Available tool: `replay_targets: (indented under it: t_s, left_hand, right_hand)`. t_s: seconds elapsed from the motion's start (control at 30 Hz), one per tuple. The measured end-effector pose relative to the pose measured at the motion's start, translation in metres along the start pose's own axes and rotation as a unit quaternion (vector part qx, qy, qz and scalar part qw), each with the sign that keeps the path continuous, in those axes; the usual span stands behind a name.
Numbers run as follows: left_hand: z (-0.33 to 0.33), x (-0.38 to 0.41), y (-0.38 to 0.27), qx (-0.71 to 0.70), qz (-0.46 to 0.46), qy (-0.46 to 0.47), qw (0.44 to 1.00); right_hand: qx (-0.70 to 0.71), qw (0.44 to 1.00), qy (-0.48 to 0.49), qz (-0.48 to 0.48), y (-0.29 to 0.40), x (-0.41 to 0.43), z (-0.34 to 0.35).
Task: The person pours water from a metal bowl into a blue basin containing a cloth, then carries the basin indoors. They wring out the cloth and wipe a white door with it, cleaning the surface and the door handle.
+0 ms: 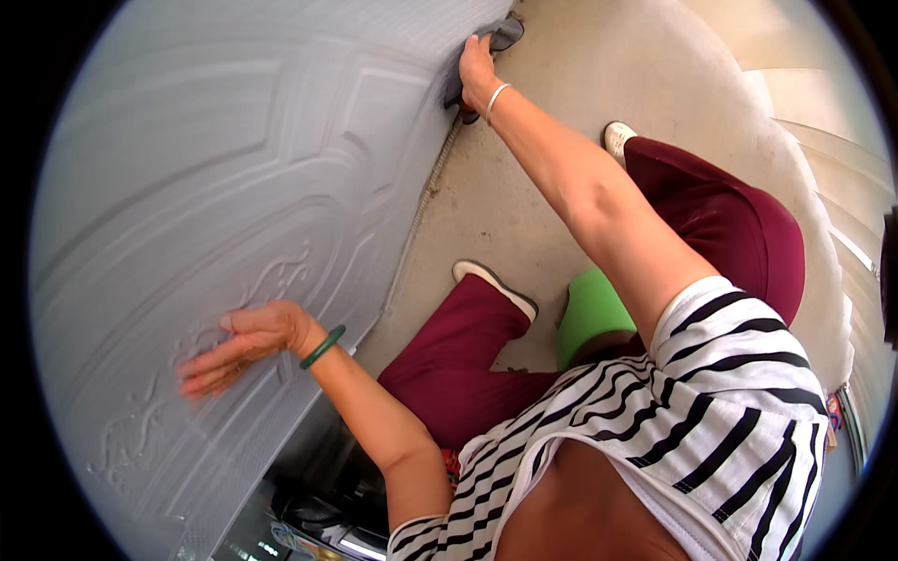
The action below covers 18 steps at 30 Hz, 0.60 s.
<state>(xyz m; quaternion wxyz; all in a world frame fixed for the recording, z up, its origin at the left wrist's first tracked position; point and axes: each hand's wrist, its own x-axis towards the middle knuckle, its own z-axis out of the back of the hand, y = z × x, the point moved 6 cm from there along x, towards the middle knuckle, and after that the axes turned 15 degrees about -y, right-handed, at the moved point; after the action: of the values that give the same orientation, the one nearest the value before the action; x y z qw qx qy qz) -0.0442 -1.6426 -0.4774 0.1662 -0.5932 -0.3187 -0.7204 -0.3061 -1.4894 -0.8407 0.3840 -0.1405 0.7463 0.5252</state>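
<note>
My right hand point(478, 70), with a pale bangle at the wrist, is on a dark grey cloth point(502, 35) at the far edge of a grey embossed door panel point(210, 175). Part of the cloth is hidden behind the hand. Lower on the same panel, my left hand point(245, 343) is blurred and holds nothing I can see, its thumb apart from the fingers. A green bangle point(323, 346) circles that wrist. Whether the left hand touches the raised scroll pattern point(277, 270) I cannot tell.
Below me is a bare concrete floor point(484, 217). I sit low, beside or on a bright green stool point(593, 308), my feet in pale shoes apart. Dark glossy items and a cable point(287, 536) crowd the bottom edge. Pale ridged surfaces point(835, 161) line the right.
</note>
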Motion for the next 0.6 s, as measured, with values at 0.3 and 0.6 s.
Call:
replay_targets:
  t_s: [0.3,0.6]
  left_hand:
    - [-0.011,0.013,-0.025,-0.052,0.007,0.021,0.998]
    - [0.0,0.005,-0.005,-0.054,-0.013,0.045,0.997]
  right_hand:
    - [0.087,0.904,0.159,-0.387,-0.27,-0.144,-0.026]
    - [0.074,0.95,0.003,-0.303,-0.169,-0.126,-0.01]
